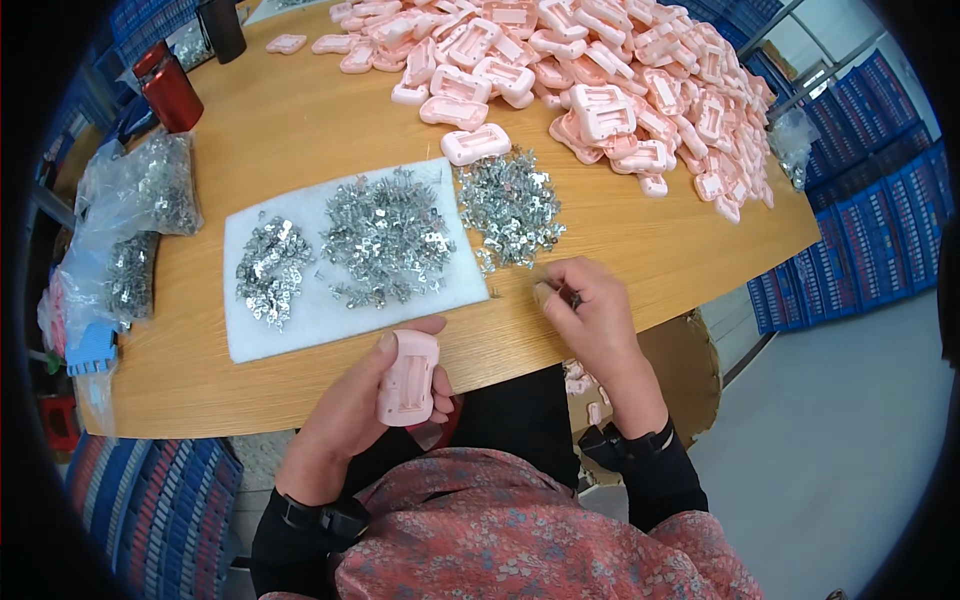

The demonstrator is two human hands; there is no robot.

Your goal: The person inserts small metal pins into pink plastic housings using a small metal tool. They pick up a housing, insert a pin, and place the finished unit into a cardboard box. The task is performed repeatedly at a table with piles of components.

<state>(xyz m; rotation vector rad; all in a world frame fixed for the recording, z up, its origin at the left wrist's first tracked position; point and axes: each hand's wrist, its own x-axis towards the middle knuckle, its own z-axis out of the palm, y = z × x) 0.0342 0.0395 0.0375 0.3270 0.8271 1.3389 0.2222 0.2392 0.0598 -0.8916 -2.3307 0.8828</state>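
Observation:
My left hand (352, 405) is closed around a pale pink plastic housing (409, 380), tilted so that its long recessed compartment faces up. It is held just over the table's near edge. To the right, my right hand (590, 305) hovers over the wood with thumb and forefinger brought together, the tips a little blurred. Small dark metal pieces (575, 299) show between its curled fingers. Just beyond it lies a loose heap of small shiny metal pieces (510, 208). A white foam sheet (305, 335) carries a large pile (388, 238) and a smaller pile (272, 270) of similar metal pieces.
A big mound of pink housings (600, 100) covers the table's far right. Clear bags of metal pieces (165, 185) lie at the left edge, near a red flask (167, 88) and a black cup (221, 28). Blue crates (850, 240) are stacked right; a cardboard box (690, 375) stands below.

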